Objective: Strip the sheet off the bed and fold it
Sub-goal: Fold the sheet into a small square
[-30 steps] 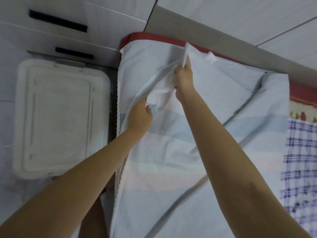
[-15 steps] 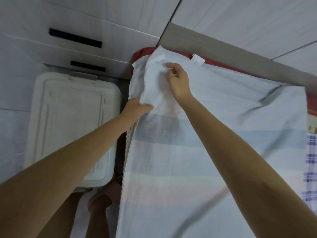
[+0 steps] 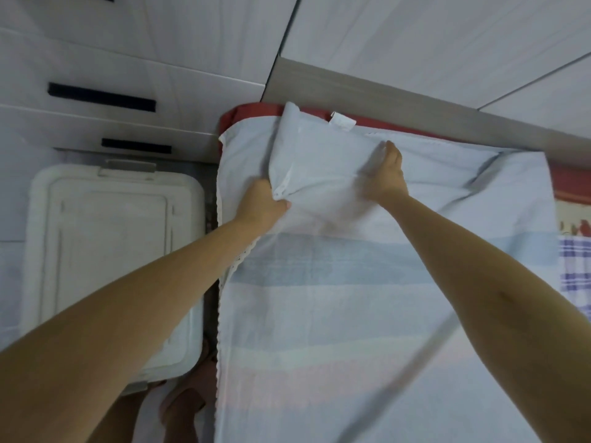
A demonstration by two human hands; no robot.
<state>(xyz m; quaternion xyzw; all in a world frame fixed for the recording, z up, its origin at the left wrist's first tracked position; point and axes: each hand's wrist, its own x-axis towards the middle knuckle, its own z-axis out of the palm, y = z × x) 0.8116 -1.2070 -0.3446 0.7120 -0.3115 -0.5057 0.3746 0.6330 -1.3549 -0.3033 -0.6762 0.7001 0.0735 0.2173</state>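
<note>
At far-left corner of the bed (image 3: 247, 114) (red cover showing along far edge), the sheet (image 3: 351, 298), pale w/ blue & pink bands, lies spread over the top and hangs over the left side. Its far-left corner is turned back as a raised flap.

Left hand (image 3: 262, 206): fingers curled round a bunch of the sheet at the near end of that flap, thumb toward the right; grip closed on fabric.

Right hand (image 3: 385, 177): palm down on the sheet, right of the flap; fingers (image 3: 391, 153) straight, pointing far; flat contact only, nothing pinched; slightly blurred.

White label (image 3: 342, 121) stands up at the sheet's far edge, beyond the hands. Lace trim (image 3: 220, 282) runs near-to-far along the sheet's left edge.

Left of bed, on floor: white plastic box (image 3: 112, 251), lid on, just beside the bed. Beyond it: drawer fronts (image 3: 128, 75) w/ dark slot handles. Wood ledge (image 3: 415, 105) borders the bed's far side.

Right edge: checked cloth (image 3: 575, 276), blue on white, beside the sheet; overlap cannot be told. Near left: a foot (image 3: 188, 404) between box & bed.
</note>
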